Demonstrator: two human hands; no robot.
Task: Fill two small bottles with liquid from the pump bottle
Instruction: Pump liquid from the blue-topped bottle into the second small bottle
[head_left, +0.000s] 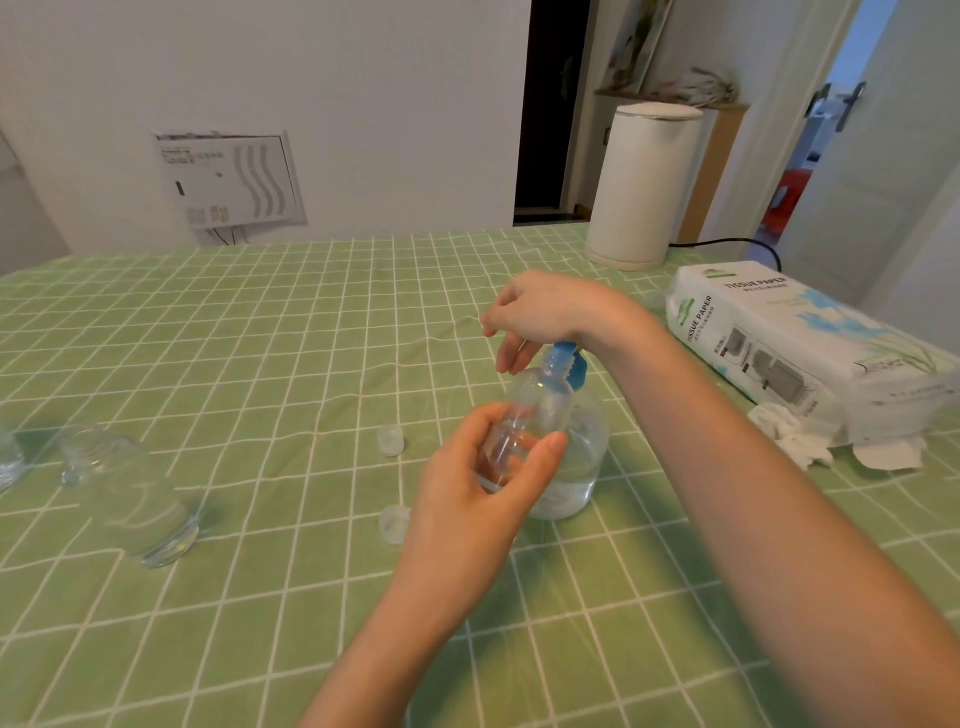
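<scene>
The left hand (483, 467) grips a small bottle (535, 410) by its lower half, thumb on the near side and fingers curled round the far side. The bottle is held off the table, its long axis tilted from the hand up toward 1 o'clock. That puts its mouth right at the blue pump head (569, 358), though the spout tip is hidden. The pump bottle (582, 467) stands upright just behind, touching or nearly touching, and looks about a third full. The right hand (540, 312) sits on top of the pump head, heel down and fingers drooping loose toward 9 o'clock, gripping nothing. It is the nearer hand for a press straight down, so the mouth must stay under the spout. Two caps (390, 439) lie at 9 o'clock of the left hand, and another clear bottle (130, 499) stands farther out that way
</scene>
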